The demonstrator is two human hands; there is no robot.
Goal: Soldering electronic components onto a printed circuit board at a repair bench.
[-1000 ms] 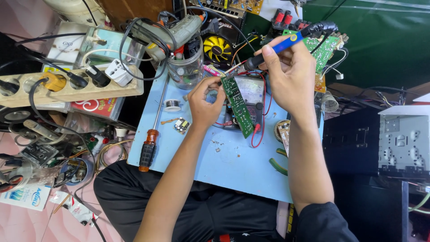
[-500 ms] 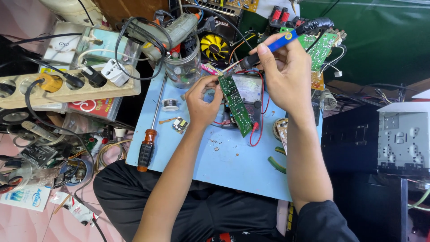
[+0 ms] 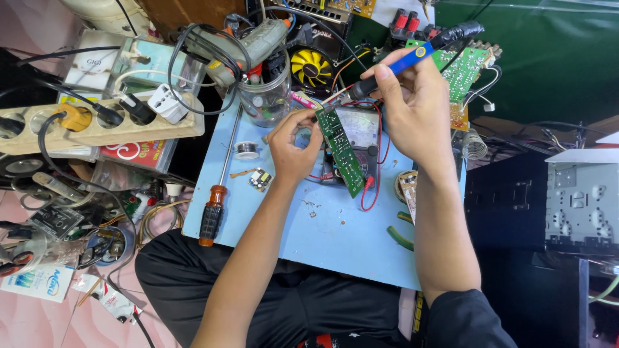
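Note:
My left hand [image 3: 291, 147] holds a long green circuit board [image 3: 342, 153] upright on its edge over a light blue work board [image 3: 309, 225]. My right hand [image 3: 412, 106] grips a soldering iron [image 3: 400, 64] with a blue and black handle, and its tip points down-left at the top end of the circuit board. A grey multimeter [image 3: 361, 129] with red leads lies just behind the board.
An orange-handled screwdriver [image 3: 216, 203], a solder spool [image 3: 245, 149] and a small module [image 3: 260, 180] lie at the left of the board. A glass jar [image 3: 267, 96], a glue gun [image 3: 245, 48], a yellow fan [image 3: 311, 64], a second green board [image 3: 461, 71], a wooden power strip [image 3: 97, 122] and a metal chassis [image 3: 580, 200] stand around.
The view has shifted slightly. Both hands stay in place, with the iron's tip still at the top end of the circuit board.

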